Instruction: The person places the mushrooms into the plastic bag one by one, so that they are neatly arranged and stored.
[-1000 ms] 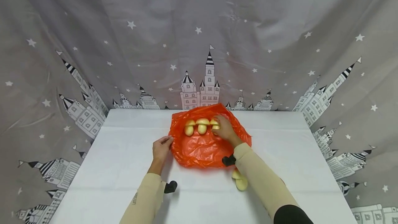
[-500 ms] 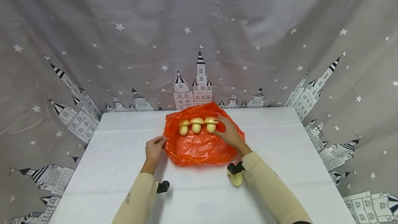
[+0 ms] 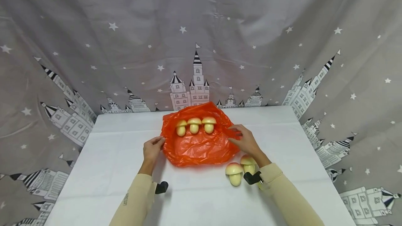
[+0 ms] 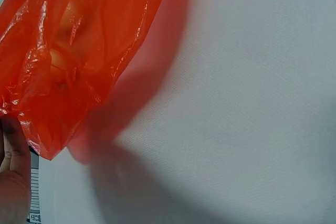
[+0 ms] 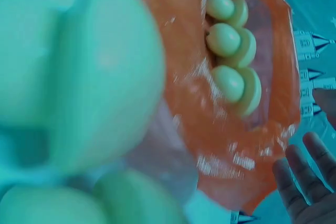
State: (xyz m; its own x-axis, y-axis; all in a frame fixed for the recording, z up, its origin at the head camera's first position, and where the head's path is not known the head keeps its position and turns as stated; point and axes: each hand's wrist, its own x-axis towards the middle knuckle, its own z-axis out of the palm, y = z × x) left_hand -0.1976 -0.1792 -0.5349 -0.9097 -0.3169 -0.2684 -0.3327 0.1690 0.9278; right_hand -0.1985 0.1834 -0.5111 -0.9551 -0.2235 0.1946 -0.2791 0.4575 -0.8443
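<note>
An orange-red plastic bag point(image 3: 201, 152) lies with its mouth spread on the white table. Inside it, three mushrooms with yellowish caps point(image 3: 194, 125) stand in a row toward the back. My left hand point(image 3: 152, 149) pinches the bag's left edge; in the left wrist view the fingers point(image 4: 14, 148) meet the plastic. Over the bag's right rim, my right hand point(image 3: 246, 141) has its fingers apart and holds nothing. Its spread fingers point(image 5: 310, 177) show in the right wrist view. Below that hand, a mushroom with a pinkish cap point(image 3: 233, 173) and another mushroom point(image 3: 248, 163) lie on the table.
Part of a further mushroom point(image 3: 260, 185) shows beside the right sleeve point(image 3: 282, 187), mostly hidden. The white table point(image 3: 122, 142) reaches back to a grey curtain point(image 3: 238, 37) printed with castles and stars. Black wrist cameras point(image 3: 161, 187) jut inward from the cuffs.
My right hand has let go of the rightmost mushroom in the bag and moved right and toward me, to the bag's rim. My left hand keeps its hold. The head view has shifted slightly.
</note>
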